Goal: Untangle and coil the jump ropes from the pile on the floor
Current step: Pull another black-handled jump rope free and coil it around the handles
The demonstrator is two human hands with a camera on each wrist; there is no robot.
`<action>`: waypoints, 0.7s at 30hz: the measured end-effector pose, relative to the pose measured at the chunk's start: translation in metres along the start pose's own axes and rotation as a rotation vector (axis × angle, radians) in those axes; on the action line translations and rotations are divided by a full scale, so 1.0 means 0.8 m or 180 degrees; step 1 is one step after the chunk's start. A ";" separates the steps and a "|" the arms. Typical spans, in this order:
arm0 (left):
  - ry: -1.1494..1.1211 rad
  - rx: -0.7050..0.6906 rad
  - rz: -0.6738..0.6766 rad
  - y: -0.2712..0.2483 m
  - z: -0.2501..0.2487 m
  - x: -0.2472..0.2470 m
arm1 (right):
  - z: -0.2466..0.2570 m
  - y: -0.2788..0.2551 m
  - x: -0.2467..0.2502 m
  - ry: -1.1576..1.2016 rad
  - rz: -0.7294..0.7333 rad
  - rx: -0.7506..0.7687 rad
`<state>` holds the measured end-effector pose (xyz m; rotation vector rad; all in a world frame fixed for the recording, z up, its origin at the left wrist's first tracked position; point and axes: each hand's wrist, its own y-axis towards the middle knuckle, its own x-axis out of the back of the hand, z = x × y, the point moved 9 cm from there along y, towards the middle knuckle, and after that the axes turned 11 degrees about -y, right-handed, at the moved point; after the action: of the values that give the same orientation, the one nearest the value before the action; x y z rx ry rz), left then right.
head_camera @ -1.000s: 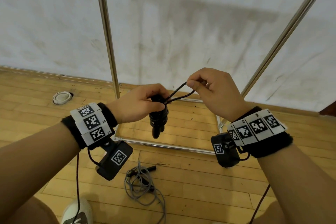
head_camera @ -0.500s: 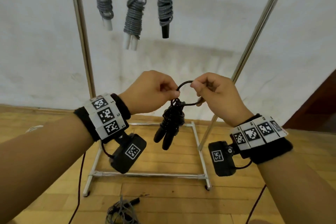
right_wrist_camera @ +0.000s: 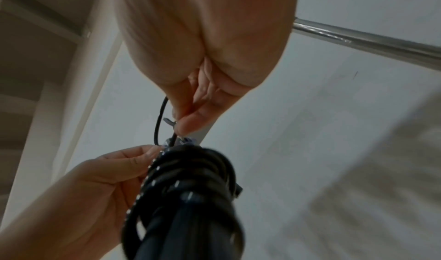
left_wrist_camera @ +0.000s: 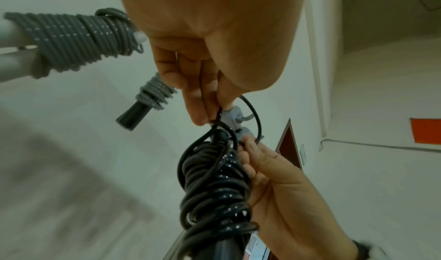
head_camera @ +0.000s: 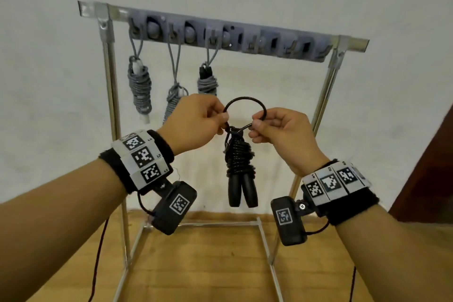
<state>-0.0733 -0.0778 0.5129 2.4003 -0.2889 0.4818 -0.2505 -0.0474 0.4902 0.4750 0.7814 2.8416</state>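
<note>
We can read no words, brands or numbers. The white wristband tags (head_camera: 144,155) and black wrist-mounted camera boxes (head_camera: 174,206) carry only square black-and-white coded markers; tiny characters at the tag edges are too small for us.

Both forearms reach forward and up at chest height, wrists turned slightly inward so the two hands meet near the middle. The left hand (head_camera: 196,121) is curled, its thumb and forefinger pressed together in a pinch, the other fingers folded under the palm. The right hand (head_camera: 284,133) mirrors it just beside, its thumb (head_camera: 257,125) against the forefinger, the remaining fingers loosely bent. The knuckles of both hands face up and the fingertips point toward each other, close but not touching. Each wrist carries a dark band with square-patterned markers.
</note>
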 end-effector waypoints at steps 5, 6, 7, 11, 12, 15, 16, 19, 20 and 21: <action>-0.0304 -0.0025 -0.0333 0.049 -0.030 0.037 | 0.045 0.053 0.007 0.0169 -0.0140 0.0148; -0.0353 -0.0047 -0.0362 0.059 -0.037 0.041 | 0.054 0.063 0.008 0.0112 -0.0154 0.0184; -0.0374 -0.0073 -0.0396 0.069 -0.043 0.045 | 0.063 0.073 0.010 0.0007 -0.0188 0.0219; -0.0374 -0.0277 -0.0579 0.105 -0.073 0.053 | 0.092 0.113 0.027 -0.0422 -0.0493 0.0300; -0.0346 -0.0323 -0.0613 0.113 -0.078 0.054 | 0.096 0.122 0.031 -0.0495 -0.0553 0.0299; -0.0163 -0.0269 -0.0616 0.134 -0.078 0.047 | 0.096 0.145 0.038 -0.0714 -0.0646 0.0255; -0.0061 -0.0244 -0.0602 0.140 -0.074 0.043 | 0.090 0.151 0.040 -0.0797 -0.0665 0.0210; 0.0290 -0.0113 -0.0476 0.144 -0.053 0.025 | 0.060 0.158 0.035 -0.1134 -0.0569 0.0019; 0.0337 -0.0049 -0.0440 0.142 -0.044 0.019 | 0.051 0.157 0.033 -0.1244 -0.0523 0.0003; 0.0366 -0.0017 -0.0426 0.142 -0.039 0.016 | 0.046 0.156 0.029 -0.1331 -0.0486 0.0043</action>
<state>-0.1066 -0.1442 0.6047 2.3576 -0.0780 0.5537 -0.2681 -0.1310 0.5908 0.9284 0.7171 2.4725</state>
